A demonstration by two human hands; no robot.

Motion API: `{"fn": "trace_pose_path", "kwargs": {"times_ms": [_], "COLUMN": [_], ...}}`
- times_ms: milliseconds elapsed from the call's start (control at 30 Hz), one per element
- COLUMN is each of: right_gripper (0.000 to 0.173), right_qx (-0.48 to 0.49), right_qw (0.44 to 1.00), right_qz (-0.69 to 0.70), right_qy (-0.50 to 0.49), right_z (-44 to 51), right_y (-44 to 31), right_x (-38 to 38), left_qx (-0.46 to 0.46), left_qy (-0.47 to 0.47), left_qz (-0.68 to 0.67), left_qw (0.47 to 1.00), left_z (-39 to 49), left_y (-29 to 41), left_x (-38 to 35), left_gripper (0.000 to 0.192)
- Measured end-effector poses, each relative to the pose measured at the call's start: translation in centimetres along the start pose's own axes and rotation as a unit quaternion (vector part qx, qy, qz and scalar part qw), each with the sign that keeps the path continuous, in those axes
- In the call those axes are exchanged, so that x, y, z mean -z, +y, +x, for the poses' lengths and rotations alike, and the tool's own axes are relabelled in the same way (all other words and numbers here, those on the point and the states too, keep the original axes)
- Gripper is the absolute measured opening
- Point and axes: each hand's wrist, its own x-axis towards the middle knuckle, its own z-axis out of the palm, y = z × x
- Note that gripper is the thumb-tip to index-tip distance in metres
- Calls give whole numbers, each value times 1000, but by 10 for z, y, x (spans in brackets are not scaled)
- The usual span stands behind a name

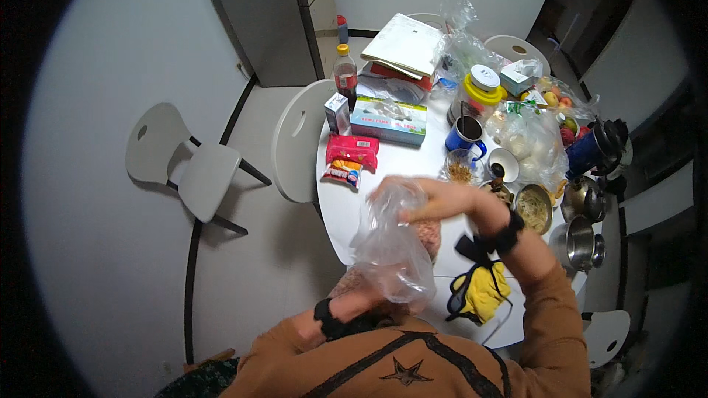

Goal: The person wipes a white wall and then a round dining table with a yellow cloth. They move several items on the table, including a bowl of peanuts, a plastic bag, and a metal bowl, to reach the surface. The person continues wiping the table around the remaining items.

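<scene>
A clear plastic bag (pixel 390 243) hangs in front of my body over the near left edge of the white table. My right hand (pixel 437 199) grips its gathered upper end, fingers closed on the film. My left hand (pixel 390 284) is at the lower part of the bag, seen blurred through the film; whether it is inside or behind cannot be told. Pinkish fluffy fabric (pixel 428 237) shows behind the bag. To the right of it a yellow cloth item with black straps (pixel 484 293) lies on the table.
Snack packets (pixel 352 152), a tissue box (pixel 389 121) and a cola bottle (pixel 345 80) stand at the table's left. Farther right are a blue mug (pixel 463 134), a bowl of food (pixel 534 210), a steel pot (pixel 575 243) and bagged food (pixel 531 143). Chairs (pixel 301 143) surround the table.
</scene>
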Motion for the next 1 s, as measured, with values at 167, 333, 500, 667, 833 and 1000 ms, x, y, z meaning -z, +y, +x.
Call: {"fn": "trace_pose_path", "kwargs": {"times_ms": [167, 333, 500, 667, 833, 1000], "right_gripper": [81, 74, 36, 46, 43, 47], "right_qx": [-309, -305, -305, -285, -140, -137], "right_qw": [871, 756, 772, 782, 696, 724], "right_qz": [-358, -528, -499, -327, -416, -332], "right_qy": [135, 239, 250, 447, 568, 589], "right_z": [64, 88, 80, 58, 15, -23], "right_y": [125, 213, 210, 137, 40, -7], "right_x": [70, 68, 61, 82, 139, 164], "left_qx": [236, 278, 310, 154, -135, 5], "left_qy": [195, 192, 159, 187, 298, 341], "left_qz": [-322, -213, -151, -160, -385, -545], "left_qw": [896, 917, 925, 957, 863, 766], "left_z": [-5, -31, -35, 44, 181, 278], "left_y": [-8, -9, -6, -8, -23, -15], "left_x": [41, 88, 109, 119, 112, 120], "left_gripper": [34, 34, 34, 30, 36, 27]}}
